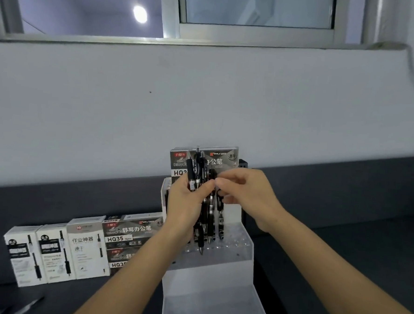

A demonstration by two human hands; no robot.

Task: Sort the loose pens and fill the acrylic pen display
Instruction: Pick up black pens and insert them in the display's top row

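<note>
A frosted acrylic pen display (221,262) with rows of holes stands on the dark desk in front of me. My left hand (186,204) is shut on a bunch of black pens (203,219), held upright above the display's holes with their tips pointing down. My right hand (244,195) pinches one pen of that bunch near its upper end, fingertips touching those of the left hand. A dark pen box (222,160) marked HQ35 stands behind the display, partly hidden by the pens.
Three white pen boxes (57,252) and two stacked dark HQ35 boxes (125,239) line up left of the display. A loose black pen (28,305) lies at the desk's lower left. A grey wall and window rise behind.
</note>
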